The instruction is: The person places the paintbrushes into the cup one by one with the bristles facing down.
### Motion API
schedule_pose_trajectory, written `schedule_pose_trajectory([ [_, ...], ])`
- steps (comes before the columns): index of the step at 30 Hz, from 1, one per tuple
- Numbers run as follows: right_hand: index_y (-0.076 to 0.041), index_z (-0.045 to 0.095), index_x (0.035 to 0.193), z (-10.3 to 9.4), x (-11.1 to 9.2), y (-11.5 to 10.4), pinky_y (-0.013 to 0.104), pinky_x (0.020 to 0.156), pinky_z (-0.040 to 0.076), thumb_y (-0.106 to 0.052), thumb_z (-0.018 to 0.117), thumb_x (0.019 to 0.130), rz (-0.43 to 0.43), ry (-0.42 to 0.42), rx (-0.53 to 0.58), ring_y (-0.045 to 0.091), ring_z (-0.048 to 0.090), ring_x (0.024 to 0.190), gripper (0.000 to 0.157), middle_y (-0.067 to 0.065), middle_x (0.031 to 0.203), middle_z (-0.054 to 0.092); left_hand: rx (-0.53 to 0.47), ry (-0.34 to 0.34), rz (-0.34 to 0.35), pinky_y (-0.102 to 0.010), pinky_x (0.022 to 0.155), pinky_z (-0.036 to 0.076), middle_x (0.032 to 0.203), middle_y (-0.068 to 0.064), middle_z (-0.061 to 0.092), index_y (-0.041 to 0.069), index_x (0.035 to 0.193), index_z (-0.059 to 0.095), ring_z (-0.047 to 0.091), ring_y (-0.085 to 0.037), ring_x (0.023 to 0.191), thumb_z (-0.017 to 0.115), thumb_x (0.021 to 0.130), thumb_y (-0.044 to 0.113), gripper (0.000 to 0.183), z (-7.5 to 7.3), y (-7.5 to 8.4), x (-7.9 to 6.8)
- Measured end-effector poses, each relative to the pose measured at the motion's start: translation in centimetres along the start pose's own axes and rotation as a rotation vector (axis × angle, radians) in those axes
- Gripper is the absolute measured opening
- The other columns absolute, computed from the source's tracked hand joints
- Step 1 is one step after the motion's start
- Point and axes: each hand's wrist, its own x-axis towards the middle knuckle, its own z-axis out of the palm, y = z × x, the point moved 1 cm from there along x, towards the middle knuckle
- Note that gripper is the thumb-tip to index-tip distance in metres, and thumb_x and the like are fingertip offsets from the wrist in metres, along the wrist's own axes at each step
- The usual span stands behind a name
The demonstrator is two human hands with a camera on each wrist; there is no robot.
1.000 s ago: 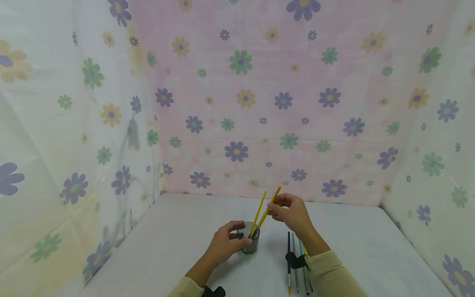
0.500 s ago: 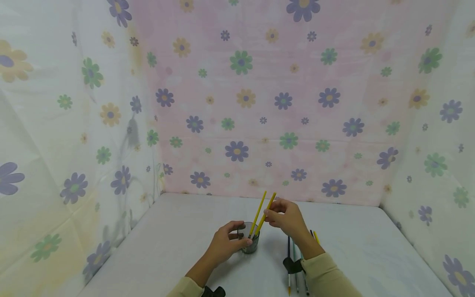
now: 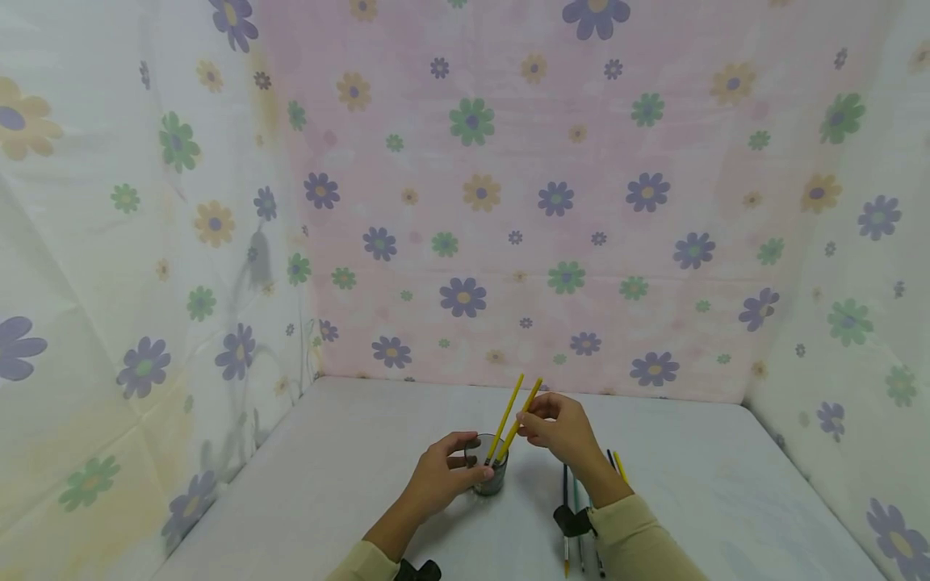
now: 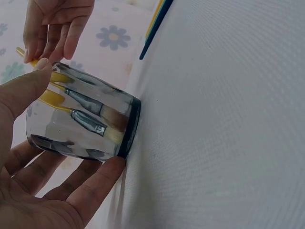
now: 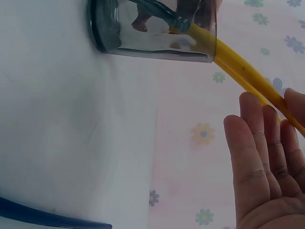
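Observation:
My left hand (image 3: 439, 476) grips a clear, grey-tinted glass (image 3: 494, 484) that stands upright on the table, thumb on one side and fingers round the other. Two yellow-handled paintbrushes lean in it, bristles down; the left wrist view shows their pale bristles (image 4: 113, 135) through the wall, near the base. Thumb and fingers of my right hand (image 3: 563, 428) pinch the right-hand paintbrush (image 3: 520, 420) by its upper handle, just above the rim. The other paintbrush (image 3: 505, 413) rests untouched beside it. In the right wrist view, the two yellow handles (image 5: 243, 69) nearly overlap.
Several more paintbrushes lie on the white table (image 3: 683, 484) beneath my right wrist, among them a dark-handled paintbrush (image 3: 566, 482) and a yellow handle (image 3: 620, 466). My sleeve and wrist strap partly hide them. Flowered cloth (image 3: 465, 242) hangs behind and at both sides.
My right hand has moved slightly down and left, lowering its paintbrush deeper into the glass. During the last half second it has barely moved. The left hand keeps its hold on the glass.

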Motion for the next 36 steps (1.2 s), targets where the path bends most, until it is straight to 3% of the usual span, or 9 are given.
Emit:
schedule_pose_trajectory([
  [8, -0.002, 0.067, 0.107, -0.3, 0.0, 0.1, 0.039, 0.074, 0.065, -0.015, 0.077, 0.094, 0.004, -0.017, 0.014, 0.027, 0.078, 0.088, 0.020, 0.013, 0.102, 0.071, 0.007, 0.001, -0.003, -0.045, 0.092, 0.061, 0.147, -0.006, 0.060, 0.015, 0.146, 0.056, 0.064, -0.035, 0.127, 0.088, 0.081, 0.045, 0.078, 0.0, 0.3, 0.1],
  [16, -0.004, 0.068, 0.108, -1.1, -0.6, 0.2, 0.039, 0.076, 0.065, -0.019, 0.078, 0.094, 0.006, -0.029, -0.021, 0.022, 0.076, 0.086, 0.023, 0.011, 0.103, 0.072, 0.000, -0.003, 0.003, -0.045, 0.091, 0.062, 0.146, -0.009, 0.061, 0.014, 0.146, 0.056, 0.065, -0.035, 0.126, 0.088, 0.081, 0.044, 0.079, 0.0, 0.1, 0.2],
  [26, -0.006, 0.069, 0.110, -3.1, -0.8, 1.0, 0.041, 0.077, 0.065, -0.019, 0.078, 0.093, 0.007, -0.029, -0.079, 0.029, 0.076, 0.093, 0.023, 0.009, 0.104, 0.072, -0.006, 0.003, 0.003, -0.043, 0.089, 0.062, 0.146, -0.005, 0.061, 0.014, 0.146, 0.056, 0.064, -0.034, 0.126, 0.089, 0.080, 0.044, 0.080, 0.1, -0.1, 0.0],
  [36, -0.006, 0.068, 0.114, -5.9, -1.7, 1.9, 0.038, 0.076, 0.065, -0.029, 0.080, 0.092, -0.004, -0.021, -0.204, 0.030, 0.075, 0.095, 0.034, 0.008, 0.106, 0.072, -0.002, 0.002, 0.026, -0.042, 0.089, 0.062, 0.146, -0.008, 0.060, 0.013, 0.146, 0.055, 0.064, -0.034, 0.126, 0.088, 0.081, 0.044, 0.079, 0.0, -0.5, -0.1],
])
